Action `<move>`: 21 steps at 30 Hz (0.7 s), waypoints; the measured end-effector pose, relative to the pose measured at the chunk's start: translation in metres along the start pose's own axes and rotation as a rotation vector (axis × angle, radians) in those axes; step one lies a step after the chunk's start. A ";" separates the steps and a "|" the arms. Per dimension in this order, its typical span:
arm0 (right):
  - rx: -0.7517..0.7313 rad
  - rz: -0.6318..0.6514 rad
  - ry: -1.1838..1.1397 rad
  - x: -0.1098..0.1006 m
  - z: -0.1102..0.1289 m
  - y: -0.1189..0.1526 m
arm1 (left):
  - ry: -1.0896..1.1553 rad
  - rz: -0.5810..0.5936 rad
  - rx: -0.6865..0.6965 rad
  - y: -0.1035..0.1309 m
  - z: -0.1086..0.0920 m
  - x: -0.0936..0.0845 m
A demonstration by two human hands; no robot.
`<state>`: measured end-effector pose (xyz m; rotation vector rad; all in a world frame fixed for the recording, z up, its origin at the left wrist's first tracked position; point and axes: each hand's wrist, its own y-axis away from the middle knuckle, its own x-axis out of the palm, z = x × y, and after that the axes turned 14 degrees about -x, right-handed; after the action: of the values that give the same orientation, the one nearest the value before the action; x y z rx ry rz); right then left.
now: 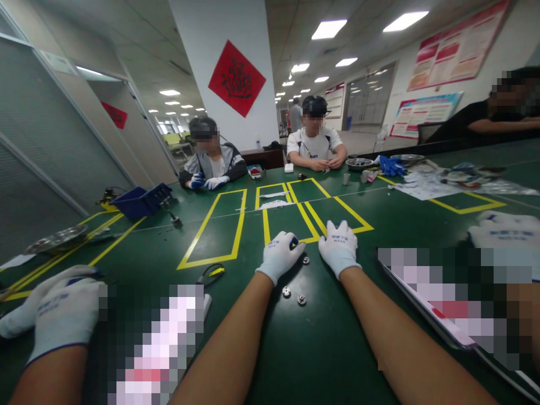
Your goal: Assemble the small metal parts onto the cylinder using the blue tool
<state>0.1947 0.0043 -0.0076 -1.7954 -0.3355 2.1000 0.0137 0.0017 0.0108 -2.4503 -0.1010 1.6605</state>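
Note:
My left hand (280, 256), in a white glove with blue print, rests on the green table (329, 343). Its fingers curve loosely downward, the thumb stands apart, and I see nothing held. Beside its thumb lies a small round metal part (306, 260). Two similar parts, one silver disc with holes (287, 292) and one with a raised hub (301, 300), lie nearer to me between my forearms. To the right, my right hand (338, 247), gloved the same way, lies palm down with its fingers spread, touching only the table. The undersides of both hands are hidden.
Yellow tape rectangles (239, 233) mark the table ahead. Tablet-like screens lie beside both forearms, left (169, 332) and right (439, 304). Co-workers' gloved hands rest at far left (63, 306) and far right (506, 236). A blue bin (137, 202) stands back left; people sit opposite.

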 end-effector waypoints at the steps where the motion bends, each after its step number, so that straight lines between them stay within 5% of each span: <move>1: 0.003 0.018 -0.013 0.001 -0.001 0.000 | -0.027 0.023 0.020 0.002 -0.005 -0.002; 9: -0.058 -0.080 -0.088 -0.003 -0.007 0.003 | -0.162 0.205 0.150 0.013 -0.031 -0.013; 18: -0.300 -0.233 -0.344 0.002 0.015 0.010 | -0.115 0.389 0.275 0.016 -0.038 -0.035; 21: -0.310 -0.272 -0.421 0.004 0.017 0.009 | -0.100 0.326 0.266 0.009 -0.030 -0.048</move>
<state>0.1761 -0.0014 -0.0123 -1.3362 -1.0030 2.3004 0.0231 -0.0174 0.0634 -2.2730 0.4994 1.7844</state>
